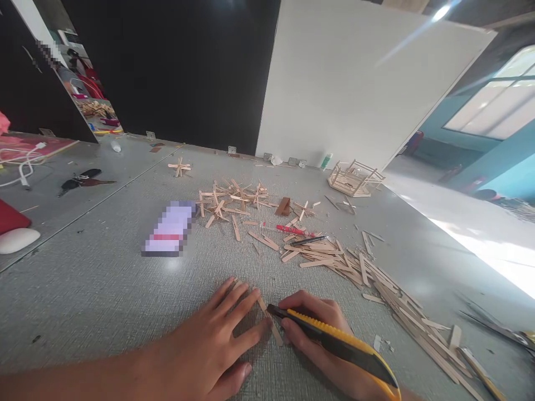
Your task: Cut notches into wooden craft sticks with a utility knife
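My left hand point(228, 331) lies on the grey table with its fingers spread, the fingertips resting on or beside a thin wooden craft stick point(276, 333). Part of that stick is hidden under the fingers. In my right hand point(320, 320) is a yellow and black utility knife point(346, 342), gripped between thumb and fingers. Its black tip touches or hovers just over the stick, close to my left index finger; I cannot tell which. The blade itself is too small to make out.
Loose craft sticks point(418, 328) are heaped to the right. Beyond lie star-shaped stick pieces point(216, 209), a red pen point(295, 229), a brown block point(283, 206) and a blurred purple object point(170, 228). A hexagonal stick frame point(355, 181) stands at the back right, before upright panels point(334, 83).
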`<state>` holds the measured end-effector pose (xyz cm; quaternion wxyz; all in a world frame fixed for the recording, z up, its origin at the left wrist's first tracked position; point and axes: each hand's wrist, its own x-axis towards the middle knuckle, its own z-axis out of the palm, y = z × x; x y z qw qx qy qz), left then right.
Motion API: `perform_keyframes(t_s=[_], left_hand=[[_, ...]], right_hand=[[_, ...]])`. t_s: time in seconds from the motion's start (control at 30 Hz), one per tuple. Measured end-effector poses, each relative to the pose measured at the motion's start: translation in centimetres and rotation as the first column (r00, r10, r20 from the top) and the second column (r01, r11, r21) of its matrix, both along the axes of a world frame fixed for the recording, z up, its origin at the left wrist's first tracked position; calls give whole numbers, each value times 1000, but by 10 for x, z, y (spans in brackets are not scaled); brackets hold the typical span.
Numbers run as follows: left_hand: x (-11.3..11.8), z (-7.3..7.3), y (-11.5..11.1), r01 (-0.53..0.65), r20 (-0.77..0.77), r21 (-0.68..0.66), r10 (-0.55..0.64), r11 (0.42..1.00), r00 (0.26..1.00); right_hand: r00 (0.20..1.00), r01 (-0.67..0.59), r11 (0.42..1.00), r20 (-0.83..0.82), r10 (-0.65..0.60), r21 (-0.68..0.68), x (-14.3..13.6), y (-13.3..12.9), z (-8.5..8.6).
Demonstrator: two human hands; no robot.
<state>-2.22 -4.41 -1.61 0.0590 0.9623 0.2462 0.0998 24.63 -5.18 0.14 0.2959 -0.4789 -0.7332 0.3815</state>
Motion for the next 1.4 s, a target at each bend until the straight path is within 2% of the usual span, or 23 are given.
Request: perform_keyframes(t_s=[0.5, 0.8, 0.97, 1.13, 1.4], left_hand=[[1, 2, 1, -10, 4, 2, 10, 1000, 1000], [2, 2, -1, -43, -12, -30, 43, 999, 999], [2, 3, 0, -31, 7, -36, 31, 999, 999], [3, 2, 1, -46, -65, -106, 40, 993, 997], [3, 5, 0, -63, -103, -164, 46, 984, 994]], right_hand=[[1000, 12, 999, 22, -13, 45, -1, -1, 0], [996, 11, 996, 90, -19, 84, 3, -3, -9], [994, -41, 994, 101, 31, 102, 2, -5, -4], [993, -95, 987, 75, 86, 127, 0, -4, -4], [995, 14, 991, 95, -27, 130, -9, -8, -12]])
